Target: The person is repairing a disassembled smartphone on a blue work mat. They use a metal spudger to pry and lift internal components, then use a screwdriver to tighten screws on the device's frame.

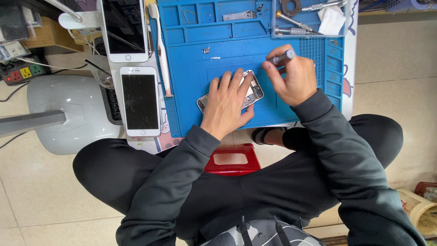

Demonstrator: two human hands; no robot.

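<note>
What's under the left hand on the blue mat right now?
An opened phone lies flat under the left hand on the blue mat. Only its right end shows; the palm covers the rest.

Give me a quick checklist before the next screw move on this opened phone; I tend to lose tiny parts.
1. Opened phone pinned flat on the blue mat: ok, left hand lies on it.
2. Screwdriver gripped: ok, in right hand.
3. Tip seated in a screw: cannot tell, hidden by the fingers.
4. Loose small parts on the mat: not ok, outside the compartments.
5. Spare tools in the clear tray: ok.
6. Cracked white phone clear of the hands: ok.
</note>
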